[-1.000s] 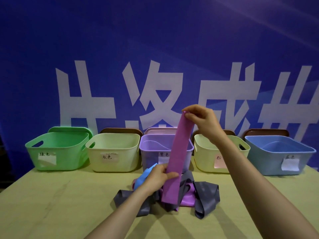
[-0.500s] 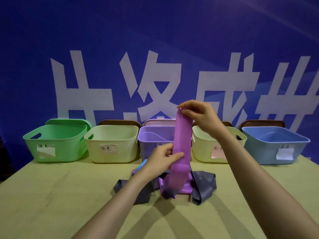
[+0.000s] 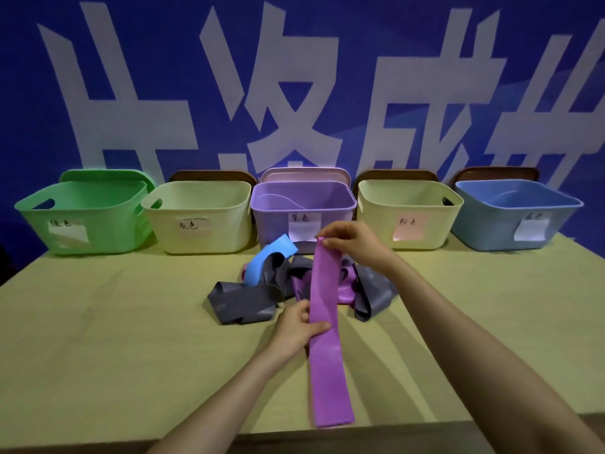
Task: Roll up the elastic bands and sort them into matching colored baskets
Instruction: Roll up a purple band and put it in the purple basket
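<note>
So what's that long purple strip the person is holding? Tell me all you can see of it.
A long purple elastic band, flat, smooth and slightly glossy, rubbery-looking, unrolled and pulled out straight. The right hand pinches its far end, above a pile of loose grey, blue and purple bands; the left hand grips its left edge about midway, thumb on top. Its squared near end reaches almost to the front edge of the yellowish table; whether it rests flat there is unclear.

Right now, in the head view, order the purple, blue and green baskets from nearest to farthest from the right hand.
1. Purple basket: centre of the row, just behind the right hand, which pinches the purple band.
2. Blue basket: far right end.
3. Green basket: far left end.
</note>
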Demonstrator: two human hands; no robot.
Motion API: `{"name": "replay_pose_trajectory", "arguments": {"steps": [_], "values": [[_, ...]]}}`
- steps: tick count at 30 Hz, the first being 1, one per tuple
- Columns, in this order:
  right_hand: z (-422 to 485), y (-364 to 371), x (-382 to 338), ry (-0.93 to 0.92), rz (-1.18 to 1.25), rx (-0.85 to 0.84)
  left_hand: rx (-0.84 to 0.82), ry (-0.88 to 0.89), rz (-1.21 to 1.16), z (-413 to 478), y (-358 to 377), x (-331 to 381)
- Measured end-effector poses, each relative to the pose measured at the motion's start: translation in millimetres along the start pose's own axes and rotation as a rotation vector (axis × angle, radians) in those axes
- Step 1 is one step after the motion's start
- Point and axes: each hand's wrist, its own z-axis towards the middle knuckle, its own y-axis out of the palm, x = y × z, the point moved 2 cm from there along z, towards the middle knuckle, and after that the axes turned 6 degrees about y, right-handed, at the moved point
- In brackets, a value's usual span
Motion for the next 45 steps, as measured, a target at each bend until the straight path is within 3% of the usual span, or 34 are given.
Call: {"name": "replay_pose_trajectory", "arguments": {"steps": [6, 12, 15, 18, 21, 24, 29, 34, 39, 45], "values": [[-6.0, 3.3, 5.0, -0.023, 0.045, 0.015, 0.056, 0.053, 0.155, 5.4, 2.4, -4.9], [-13.3, 4.1, 4.8, -0.037, 0.084, 0.011, -0.013, 0.057, 0.642, 2.5, -9.3, 15.0], [-16.8, 4.0, 3.6, -0.050, 0.141, 0.019, 0.081, 0.132, 0.835, 5.9, -16.7, 27.8], [-20.3, 8.1, 2.2, -0.078, 0.159, -0.006, 0.158, 0.273, 0.466, 18.8, -21.5, 40.6], [-20.6, 12.4, 6.8, -0.093, 0.205, 0.038, 0.126, 0.238, 0.038, 37.3, -19.2, 49.7], [-18.9, 14.3, 19.7, -0.039, 0.292, 0.085, 0.155, 0.199, -0.126, 48.1, -15.2, 47.4], [-9.0, 25.7, 46.5, 0.017, 0.381, 0.206, 0.097, 0.145, -0.177, 65.1, -7.4, 29.0], [-5.4, 32.6, 62.2, -0.045, 0.259, 0.348, 0.213, 0.246, -0.161, 79.3, 0.1, 22.2], [-7.0, 34.5, 60.9, -0.099, 0.261, 0.309, 0.246, 0.303, -0.205, 81.0, -4.7, 17.9], [-12.9, 34.1, 57.7, -0.121, 0.334, 0.254, 0.156, 0.299, -0.258, 74.0, -10.3, 18.7]]}}
